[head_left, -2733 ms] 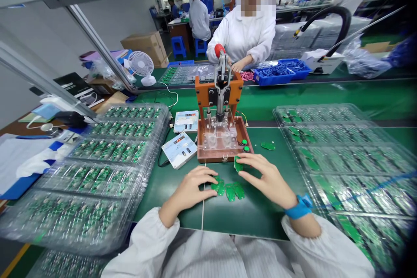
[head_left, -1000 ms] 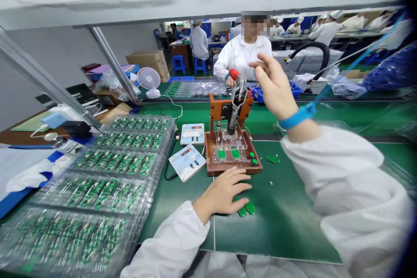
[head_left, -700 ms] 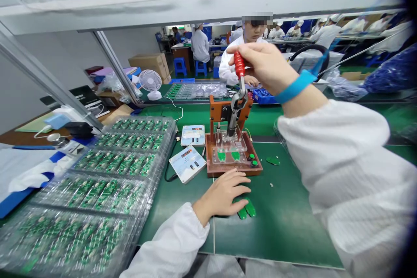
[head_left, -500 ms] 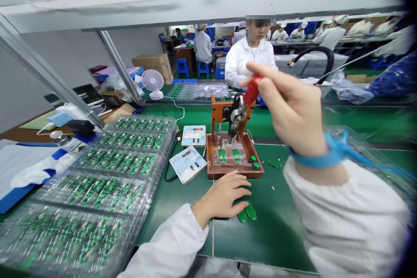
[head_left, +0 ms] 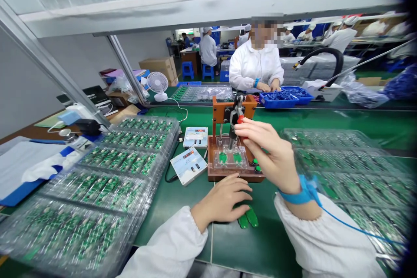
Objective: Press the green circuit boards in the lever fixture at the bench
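My right hand (head_left: 272, 152) grips the red-tipped lever (head_left: 240, 118) of the orange press fixture (head_left: 232, 108), with the lever swung down toward me. Two small green circuit boards (head_left: 230, 157) sit under the clear plate in the fixture's brown base (head_left: 234, 174). My left hand (head_left: 224, 200) lies flat on the green mat with fingers stretched out, resting over small green circuit boards (head_left: 248, 218) that peek out by its fingertips. A blue wrist strap (head_left: 298, 193) with a blue cord circles my right wrist.
Stacked clear trays of green boards (head_left: 107, 178) fill the left; more trays (head_left: 352, 169) lie on the right. Two white meters (head_left: 190, 156) stand left of the fixture. Across the belt a person in white (head_left: 256, 67) works beside blue bins (head_left: 282, 95). A small fan (head_left: 157, 83) stands behind.
My right hand rose from the boards to the upright lever, took hold of it and pulled it down toward me. Two boards now sit in the fixture. The left hand stayed on the mat.
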Motion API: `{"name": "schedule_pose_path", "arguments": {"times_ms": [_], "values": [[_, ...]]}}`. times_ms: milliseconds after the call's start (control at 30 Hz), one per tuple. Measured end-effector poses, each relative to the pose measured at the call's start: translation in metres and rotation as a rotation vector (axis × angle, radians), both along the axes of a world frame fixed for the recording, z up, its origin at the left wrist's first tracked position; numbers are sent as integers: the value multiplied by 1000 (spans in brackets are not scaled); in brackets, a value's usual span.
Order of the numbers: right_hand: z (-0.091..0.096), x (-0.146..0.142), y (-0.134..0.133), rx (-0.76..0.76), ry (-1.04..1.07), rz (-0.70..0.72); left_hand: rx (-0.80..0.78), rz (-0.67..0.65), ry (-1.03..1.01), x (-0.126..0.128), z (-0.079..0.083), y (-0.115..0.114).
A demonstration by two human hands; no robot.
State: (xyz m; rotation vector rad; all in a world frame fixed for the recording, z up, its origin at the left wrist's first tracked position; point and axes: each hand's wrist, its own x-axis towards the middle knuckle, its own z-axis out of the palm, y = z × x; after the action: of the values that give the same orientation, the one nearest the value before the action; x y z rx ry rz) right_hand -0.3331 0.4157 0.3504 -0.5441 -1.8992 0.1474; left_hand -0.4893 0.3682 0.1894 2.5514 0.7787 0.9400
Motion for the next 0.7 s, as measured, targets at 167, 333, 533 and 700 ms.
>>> {"name": "schedule_pose_path", "arguments": {"times_ms": [167, 333, 533, 700], "values": [[-16, -2, 7, -4, 50, 36, 1, 5, 24, 1, -3, 0], [-23, -5, 8, -63, 141, 120, 38, 19, -8, 1, -2, 4], [-26, -4, 10, -138, 192, 206, 72, 186, -291, -1, 13, -13], [-26, -3, 11, -159, 204, 253, -63, 398, -508, -9, 18, -77]]}}
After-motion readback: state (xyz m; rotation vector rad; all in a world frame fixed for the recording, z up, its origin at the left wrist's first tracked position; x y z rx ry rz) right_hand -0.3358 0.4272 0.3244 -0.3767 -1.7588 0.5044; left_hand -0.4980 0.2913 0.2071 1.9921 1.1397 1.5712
